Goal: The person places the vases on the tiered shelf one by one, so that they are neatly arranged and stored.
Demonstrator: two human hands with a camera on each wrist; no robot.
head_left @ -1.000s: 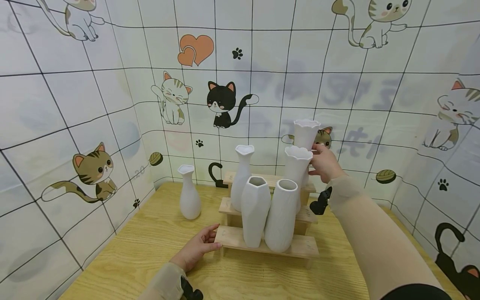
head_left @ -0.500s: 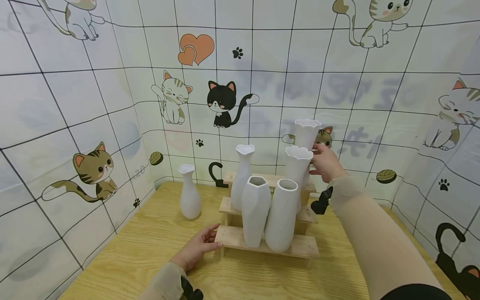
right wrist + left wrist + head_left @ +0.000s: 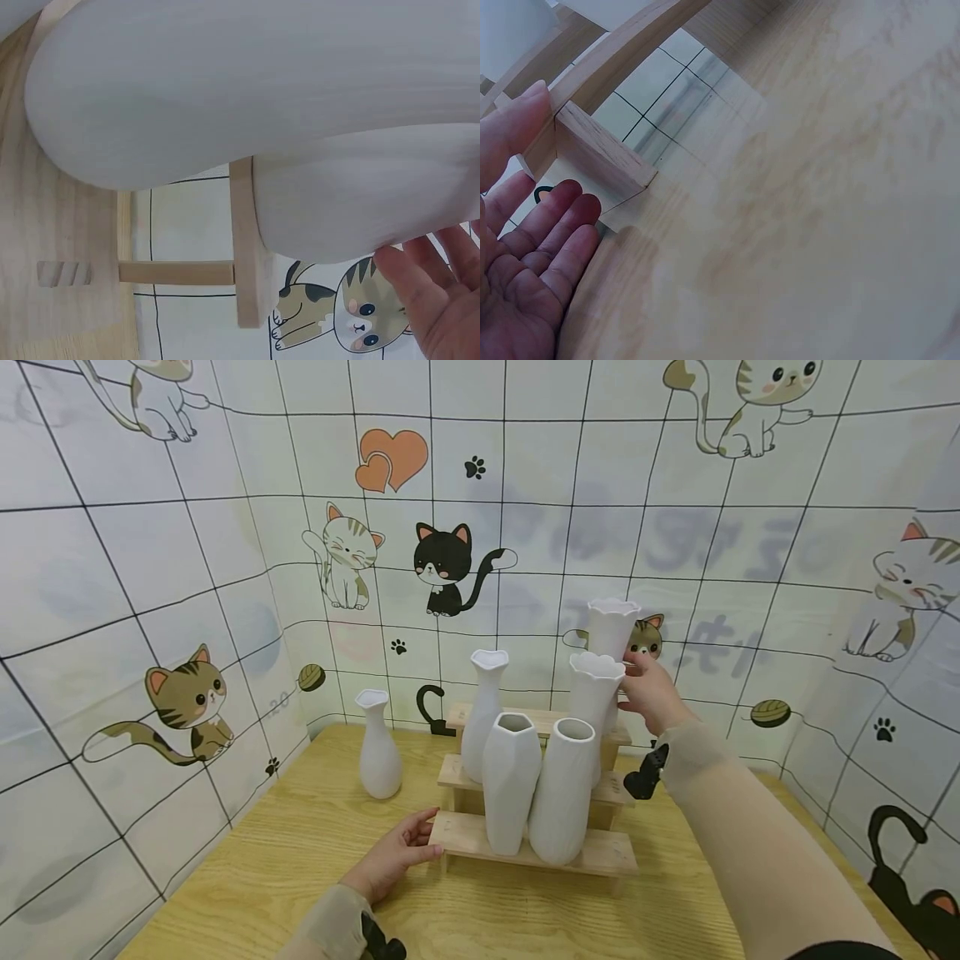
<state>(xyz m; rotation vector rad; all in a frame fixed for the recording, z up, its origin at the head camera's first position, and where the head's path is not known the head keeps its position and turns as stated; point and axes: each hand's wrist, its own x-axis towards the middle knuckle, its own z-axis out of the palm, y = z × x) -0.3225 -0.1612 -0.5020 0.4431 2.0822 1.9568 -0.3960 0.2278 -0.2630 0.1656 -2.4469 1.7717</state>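
A three-tier wooden stand [image 3: 611,852] holds several white vases. My left hand [image 3: 393,853] grips the left end of its lowest board, thumb [image 3: 532,105] at the top edge and the other fingers loosely bent below. At the back right of the top tier, my right hand [image 3: 651,693] holds a scallop-rimmed vase [image 3: 611,631] by its right side. Seen from the right wrist, the thumb touches that vase [image 3: 337,195], whose base overlaps the board's end. Another scalloped vase [image 3: 596,681] stands in front of it on the middle tier and partly hides it.
A narrow-necked vase [image 3: 381,760] stands alone on the wooden table [image 3: 300,860], left of the stand. Left on the middle tier is a slim vase [image 3: 487,710]. A faceted vase [image 3: 512,785] and a ribbed one [image 3: 562,793] share the lowest board. Cat-patterned walls [image 3: 525,543] enclose the table.
My right wrist has turned and dipped slightly, while its fingers stay at the rear vase. The left hand, the stand and the other vases look unmoved.
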